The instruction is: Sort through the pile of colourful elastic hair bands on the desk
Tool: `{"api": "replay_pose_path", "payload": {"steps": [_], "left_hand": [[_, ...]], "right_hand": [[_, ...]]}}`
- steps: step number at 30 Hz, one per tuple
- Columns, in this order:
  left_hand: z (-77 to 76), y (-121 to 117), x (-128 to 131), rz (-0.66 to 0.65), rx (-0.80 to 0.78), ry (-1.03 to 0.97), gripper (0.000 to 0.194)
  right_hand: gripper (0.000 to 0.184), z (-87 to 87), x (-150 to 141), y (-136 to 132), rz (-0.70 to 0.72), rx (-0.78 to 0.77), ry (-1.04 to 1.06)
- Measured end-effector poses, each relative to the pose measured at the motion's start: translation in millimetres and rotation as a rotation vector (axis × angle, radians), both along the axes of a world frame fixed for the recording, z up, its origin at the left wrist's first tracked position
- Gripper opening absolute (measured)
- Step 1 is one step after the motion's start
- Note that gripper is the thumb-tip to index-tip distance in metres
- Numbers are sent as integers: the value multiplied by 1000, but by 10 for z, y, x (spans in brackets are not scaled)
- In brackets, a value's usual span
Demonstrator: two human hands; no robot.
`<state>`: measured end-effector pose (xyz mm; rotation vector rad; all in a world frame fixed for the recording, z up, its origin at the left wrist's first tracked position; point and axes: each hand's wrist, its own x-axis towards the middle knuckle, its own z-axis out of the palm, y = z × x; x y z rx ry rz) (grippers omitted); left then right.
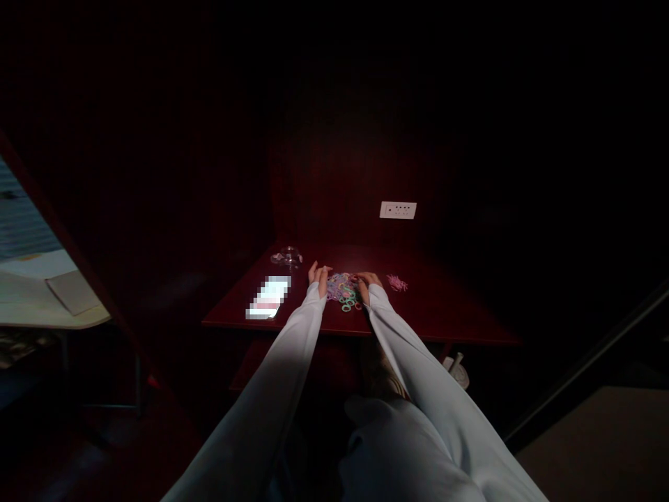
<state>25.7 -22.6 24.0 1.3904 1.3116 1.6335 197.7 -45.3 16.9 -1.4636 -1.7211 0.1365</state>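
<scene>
A pile of small, multicoloured elastic hair ties [342,287] lies on the dark red desk between my two hands. My left hand [318,275] rests at the pile's left edge, open, its fingers apart and nothing seen in them. At the right edge is my right hand [370,280], with fingers reaching loosely over the ties; it looks open, though its fingertips are partly hidden. A smaller heap of pink hair ties [397,282] lies apart, just right of my right hand.
A clear, rounded container [289,256] stands at the back left of the desk [444,314]. In front of it lies a lit phone [269,298], its screen blurred. A white socket panel [398,210] is on the back wall. Dark partitions enclose both sides.
</scene>
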Motion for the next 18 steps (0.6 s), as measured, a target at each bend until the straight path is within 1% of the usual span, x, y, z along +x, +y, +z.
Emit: {"api": "replay_pose_path", "payload": {"steps": [3,6,9,11,12,13,15,18], "left_hand": [[50,-48,-9,-12,-2,14,32],[55,-120,-27,30,2,93,30],[19,-186,-39,161,-41,247,24],[-7,-207,-31,249,-90,386,24],[-18,-205,-22,266,-111,450,26],[-26,-196,-11,254,-128,494,26],[-35,-155,10,183,-148,540,26],[-29,-62,21,49,-151,513,21]], "right_hand": [[38,60,-5,21,-57,-78,-95],[39,69,-44,82,-77,-136,-145],[41,40,-99,164,-78,-173,-174],[45,23,-133,209,-73,-197,-180],[47,20,-145,226,-68,-207,-174],[50,21,-152,239,-60,-218,-161],[56,30,-153,252,-26,-245,-118],[62,35,-122,251,56,-232,-40]]}}
